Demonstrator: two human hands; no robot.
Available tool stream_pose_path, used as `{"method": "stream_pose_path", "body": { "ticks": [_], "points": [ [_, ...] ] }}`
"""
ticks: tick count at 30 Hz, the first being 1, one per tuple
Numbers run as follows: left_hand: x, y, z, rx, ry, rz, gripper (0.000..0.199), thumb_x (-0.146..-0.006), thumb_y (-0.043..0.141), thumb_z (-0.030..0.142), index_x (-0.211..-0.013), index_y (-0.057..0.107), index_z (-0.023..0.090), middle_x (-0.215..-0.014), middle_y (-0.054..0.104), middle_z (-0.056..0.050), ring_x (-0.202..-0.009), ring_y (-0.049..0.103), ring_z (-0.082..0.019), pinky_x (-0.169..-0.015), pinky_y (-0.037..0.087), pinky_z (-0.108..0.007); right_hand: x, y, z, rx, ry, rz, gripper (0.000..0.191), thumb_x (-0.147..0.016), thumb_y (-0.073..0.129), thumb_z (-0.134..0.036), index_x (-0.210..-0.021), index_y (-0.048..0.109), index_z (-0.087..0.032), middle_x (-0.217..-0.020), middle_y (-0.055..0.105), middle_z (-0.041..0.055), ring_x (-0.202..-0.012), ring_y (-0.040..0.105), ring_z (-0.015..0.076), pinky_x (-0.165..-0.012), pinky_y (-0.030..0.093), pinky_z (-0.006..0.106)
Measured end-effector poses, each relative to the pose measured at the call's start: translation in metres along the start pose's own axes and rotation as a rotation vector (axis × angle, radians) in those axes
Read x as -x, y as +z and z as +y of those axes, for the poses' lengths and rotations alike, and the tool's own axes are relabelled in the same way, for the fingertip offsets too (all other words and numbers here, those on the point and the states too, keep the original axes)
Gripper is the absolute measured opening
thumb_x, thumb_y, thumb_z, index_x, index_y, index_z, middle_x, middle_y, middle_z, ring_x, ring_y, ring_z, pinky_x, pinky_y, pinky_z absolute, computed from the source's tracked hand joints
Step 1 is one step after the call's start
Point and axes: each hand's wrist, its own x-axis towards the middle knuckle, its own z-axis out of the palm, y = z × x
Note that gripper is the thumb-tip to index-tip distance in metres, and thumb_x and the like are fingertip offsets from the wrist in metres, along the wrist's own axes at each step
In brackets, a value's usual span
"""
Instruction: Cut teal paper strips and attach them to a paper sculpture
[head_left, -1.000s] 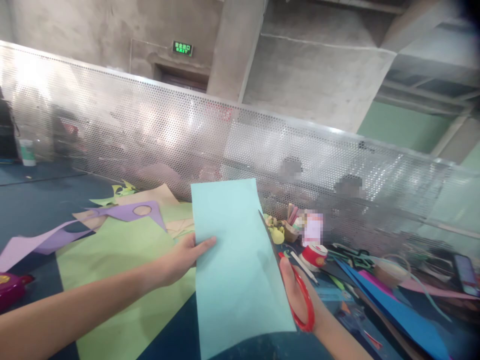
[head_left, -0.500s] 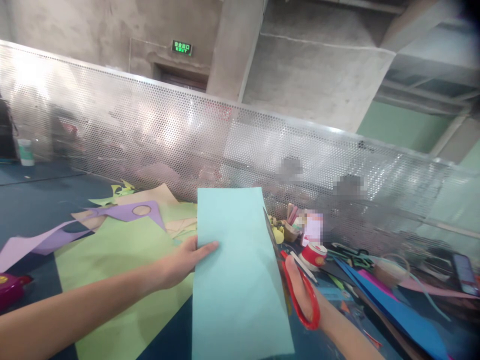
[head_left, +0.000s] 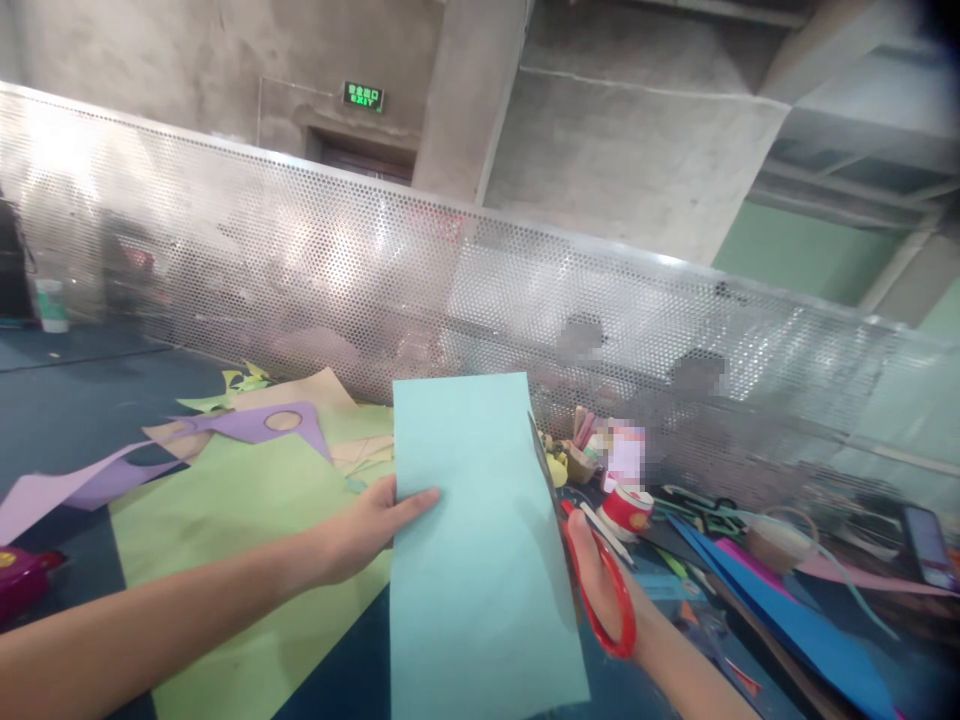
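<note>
Upright in front of me is a light turquoise sheet of paper. My left hand pinches its left edge, thumb on the near face and the other fingers hidden behind. My right hand grips a pair of scissors with red handles, the thumb through one loop. The dark blade lies along the sheet's upper right edge; the far blade is hidden by the paper. Under my left arm a large light green sheet lies on the dark blue table.
Purple paper with a round hole and other scraps lie behind the green sheet. To the right are a red-and-white ribbon roll, blue sheets and a phone. A perforated metal screen runs along the back.
The turquoise sheet has tilted and turned slightly in my left hand. My right hand and the scissors have shifted a little to the left.
</note>
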Motion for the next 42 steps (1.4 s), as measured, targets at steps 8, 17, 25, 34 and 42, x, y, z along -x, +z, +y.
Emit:
{"method": "stream_pose_path", "body": {
  "ticks": [8, 17, 25, 34, 42],
  "points": [
    [0.0, 0.0, 0.0, 0.011, 0.0, -0.008, 0.04, -0.078, 0.059, 0.041, -0.111, 0.057, 0.018, -0.113, 0.063, -0.009, -0.1, 0.06, -0.026, -0.086, 0.049, -0.038, 0.001, 0.002, 0.019, 0.149, -0.03, 0.094, 0.056, -0.087, 0.023, -0.058, -0.068, 0.06, -0.019, -0.052, 0.058, 0.0012, -0.056, 0.057, 0.0209, -0.059, 0.047, 0.03],
    [0.001, 0.001, 0.001, 0.05, -0.015, -0.002, 0.039, -0.079, 0.059, 0.04, -0.111, 0.057, 0.019, -0.112, 0.064, -0.008, -0.1, 0.061, -0.025, -0.085, 0.049, -0.037, 0.0, 0.001, 0.015, 0.214, -0.052, 0.123, 0.058, -0.088, 0.025, -0.055, -0.071, 0.066, -0.018, -0.052, 0.062, 0.0039, -0.057, 0.059, 0.0214, -0.058, 0.047, 0.028],
    [0.0, -0.003, 0.013, 0.127, 0.001, 0.083, 0.038, -0.075, 0.061, 0.039, -0.107, 0.06, 0.018, -0.108, 0.066, -0.006, -0.102, 0.059, -0.025, -0.082, 0.05, -0.032, 0.001, 0.001, 0.012, 0.247, -0.076, 0.087, 0.057, -0.087, 0.026, -0.056, -0.071, 0.064, -0.017, -0.052, 0.06, 0.0023, -0.06, 0.057, 0.0203, -0.063, 0.047, 0.028],
    [-0.005, -0.006, 0.013, 0.019, 0.097, 0.154, 0.045, -0.076, 0.06, 0.043, -0.116, 0.054, 0.022, -0.112, 0.064, -0.005, -0.104, 0.059, -0.026, -0.083, 0.051, -0.036, 0.003, 0.001, 0.015, 0.153, -0.124, 0.06, 0.05, -0.087, 0.032, -0.054, -0.078, 0.065, -0.017, -0.062, 0.065, 0.0049, -0.062, 0.059, 0.022, -0.062, 0.048, 0.029],
    [-0.004, -0.002, 0.008, 0.012, 0.051, 0.108, 0.037, -0.076, 0.06, 0.044, -0.107, 0.059, 0.024, -0.112, 0.064, -0.003, -0.103, 0.059, -0.026, -0.085, 0.049, -0.035, 0.006, -0.005, 0.013, 0.137, -0.052, 0.021, 0.053, -0.086, 0.031, -0.058, -0.088, 0.067, -0.018, -0.075, 0.07, 0.0063, -0.074, 0.062, 0.0238, -0.075, 0.05, 0.034]
  ]
}}
